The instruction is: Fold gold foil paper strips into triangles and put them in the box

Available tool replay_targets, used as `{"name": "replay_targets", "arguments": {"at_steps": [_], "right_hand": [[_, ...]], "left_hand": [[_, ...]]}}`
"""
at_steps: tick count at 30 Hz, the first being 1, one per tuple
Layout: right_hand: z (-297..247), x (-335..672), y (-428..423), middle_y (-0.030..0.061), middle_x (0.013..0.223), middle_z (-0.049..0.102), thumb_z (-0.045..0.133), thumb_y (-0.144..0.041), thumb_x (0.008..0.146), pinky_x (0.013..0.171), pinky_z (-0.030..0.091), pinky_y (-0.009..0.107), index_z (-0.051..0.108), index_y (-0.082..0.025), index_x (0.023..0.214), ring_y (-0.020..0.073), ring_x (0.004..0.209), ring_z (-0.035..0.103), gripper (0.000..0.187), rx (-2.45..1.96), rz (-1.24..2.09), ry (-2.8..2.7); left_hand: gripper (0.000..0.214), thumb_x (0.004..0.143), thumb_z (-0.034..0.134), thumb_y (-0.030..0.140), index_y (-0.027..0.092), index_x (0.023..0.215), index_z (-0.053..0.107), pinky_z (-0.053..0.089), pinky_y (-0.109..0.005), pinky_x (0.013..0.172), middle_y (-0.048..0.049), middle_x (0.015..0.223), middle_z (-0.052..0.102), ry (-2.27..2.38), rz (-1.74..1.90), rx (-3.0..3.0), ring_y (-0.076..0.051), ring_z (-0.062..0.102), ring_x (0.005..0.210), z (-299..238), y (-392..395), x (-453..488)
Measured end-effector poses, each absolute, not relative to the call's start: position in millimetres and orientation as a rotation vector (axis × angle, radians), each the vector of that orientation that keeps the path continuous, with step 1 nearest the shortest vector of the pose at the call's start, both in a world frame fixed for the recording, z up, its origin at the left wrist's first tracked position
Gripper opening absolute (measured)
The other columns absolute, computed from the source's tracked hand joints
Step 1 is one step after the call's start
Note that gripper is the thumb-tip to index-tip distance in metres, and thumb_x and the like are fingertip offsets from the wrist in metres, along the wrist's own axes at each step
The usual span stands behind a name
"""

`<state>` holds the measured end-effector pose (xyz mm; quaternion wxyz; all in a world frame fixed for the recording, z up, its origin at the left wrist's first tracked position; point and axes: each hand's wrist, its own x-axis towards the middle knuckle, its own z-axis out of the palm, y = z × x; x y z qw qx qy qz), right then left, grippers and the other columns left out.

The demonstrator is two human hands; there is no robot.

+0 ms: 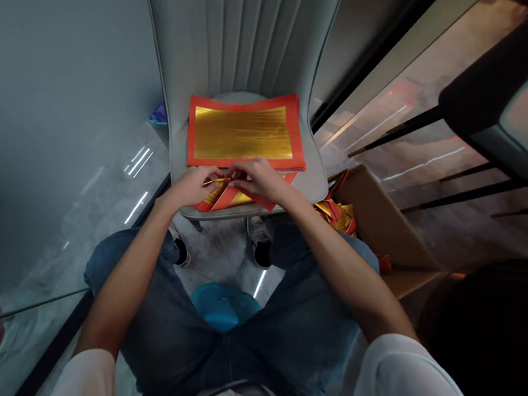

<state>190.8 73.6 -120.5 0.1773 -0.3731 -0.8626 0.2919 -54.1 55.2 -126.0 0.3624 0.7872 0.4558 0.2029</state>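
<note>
The 2 bare forearms reach forward and angle inward, the left forearm (130, 277) slanting to the right and the right forearm (339, 256) to the left. The left hand (203, 184) and right hand (256, 178) meet just beside each other, fingertips close together. On both, the fingers curl toward the thumb in a pinch. The left wrist (166, 204) and right wrist (287, 194) stand farther apart than the fingertips, and the elbows spread wider again.

folded red-gold paper (227, 197) beside flat sheets (244, 132)
</note>
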Motion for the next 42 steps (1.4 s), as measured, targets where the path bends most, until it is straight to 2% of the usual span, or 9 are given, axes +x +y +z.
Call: {"name": "replay_targets", "arguments": {"at_steps": [12, 16, 19, 22, 26, 30, 34, 39, 42], "right_hand": [[-111.2, 209.4, 54.0, 0.0092, 0.098, 0.078, 0.065, -0.033, 0.104, 0.078, 0.047, 0.033, 0.074, -0.019, 0.111, 0.023, 0.083, 0.066, 0.019, -1.051, 0.797, -2.36], [-112.2, 226.8, 47.3, 0.0074, 0.094, 0.078, 0.07, -0.042, 0.102, 0.075, 0.048, 0.031, 0.073, -0.019, 0.113, 0.0212, 0.078, 0.066, 0.026, -1.035, 0.94, -2.375], [-113.3, 242.3, 39.4, 0.0082, 0.1, 0.079, 0.078, -0.046, 0.097, 0.08, 0.051, 0.033, 0.073, -0.02, 0.115, 0.0228, 0.085, 0.069, 0.033, -0.933, 0.998, -2.514], [-115.5, 254.5, 26.8, 0.0103, 0.111, 0.078, 0.081, -0.039, 0.095, 0.089, 0.053, 0.037, 0.074, -0.021, 0.115, 0.0266, 0.1, 0.071, 0.028, -0.838, 0.943, -2.62], [-122.6, 257.3, 6.1, 0.0124, 0.108, 0.076, 0.066, -0.023, 0.102, 0.089, 0.052, 0.039, 0.074, -0.018, 0.11, 0.0285, 0.103, 0.069, 0.012, -0.817, 0.67, -2.689], [-131.4, 245.6, -9.2, 0.0128, 0.103, 0.076, 0.055, -0.019, 0.107, 0.082, 0.049, 0.039, 0.075, -0.018, 0.108, 0.0276, 0.096, 0.065, 0.02, -0.818, 0.301, -2.693], [-136.4, 233.5, -14.2, 0.0119, 0.103, 0.075, 0.054, -0.017, 0.108, 0.079, 0.046, 0.038, 0.076, -0.02, 0.108, 0.0258, 0.094, 0.062, 0.022, -0.815, 0.166, -2.63], [-136.2, 230.8, -13.0, 0.0111, 0.105, 0.076, 0.051, -0.026, 0.112, 0.082, 0.049, 0.037, 0.076, -0.022, 0.119, 0.025, 0.094, 0.063, 0.026, -0.908, 0.273, -2.622], [-132.4, 232.9, -10.7, 0.0112, 0.104, 0.077, 0.051, -0.032, 0.113, 0.08, 0.049, 0.036, 0.077, -0.022, 0.118, 0.0254, 0.096, 0.066, 0.028, -0.992, 0.423, -2.687]], "left_hand": [[0.023, 0.101, 0.067, 0.025, 0.02, 0.119, 0.079, 0.059, -0.037, 0.096, -0.0081, 0.109, 0.083, 1.181, 0.44, 2.024, -0.024, 0.078, 0.104, -115.9, 60.4, -41.6], [0.025, 0.1, 0.066, 0.024, 0.022, 0.122, 0.078, 0.056, -0.035, 0.092, -0.009, 0.11, 0.083, 1.318, 0.369, 2.134, -0.025, 0.077, 0.104, -122.5, 66.5, -42.4], [0.025, 0.101, 0.065, 0.024, 0.024, 0.122, 0.078, 0.055, -0.036, 0.094, -0.0087, 0.118, 0.082, 1.36, 0.39, 2.198, -0.026, 0.075, 0.109, -129.2, 68.9, -41.8], [0.024, 0.103, 0.062, 0.023, 0.024, 0.12, 0.078, 0.054, -0.037, 0.096, -0.0082, 0.12, 0.081, 1.338, 0.422, 2.237, -0.026, 0.074, 0.11, -135.2, 70.1, -39.8], [0.025, 0.104, 0.061, 0.021, 0.02, 0.124, 0.075, 0.053, -0.041, 0.101, -0.0112, 0.121, 0.077, 1.31, 0.535, 2.318, -0.027, 0.071, 0.115, -138.0, 67.7, -36.1], [0.024, 0.108, 0.061, 0.035, 0.02, 0.121, 0.075, 0.052, -0.046, 0.107, -0.0133, 0.124, 0.069, 1.233, 0.762, 2.421, -0.03, 0.065, 0.122, -128.8, 46.2, -32.0], [0.046, 0.102, 0.068, 0.061, 0.022, 0.125, 0.074, 0.056, -0.043, 0.098, -0.0101, 0.116, 0.071, 0.899, 0.735, 2.491, -0.028, 0.068, 0.11, -124.6, 6.3, -30.6], [0.03, 0.112, 0.054, 0.04, 0.021, 0.113, 0.078, 0.058, -0.038, 0.088, -0.009, 0.104, 0.074, 1.073, 0.61, 2.513, -0.024, 0.071, 0.098, -146.0, -27.0, -31.2], [0.028, 0.112, 0.056, 0.037, 0.02, 0.114, 0.078, 0.06, -0.039, 0.089, -0.0103, 0.107, 0.076, 1.162, 0.629, 2.406, -0.024, 0.073, 0.098, -156.9, -30.6, -34.0]]}}
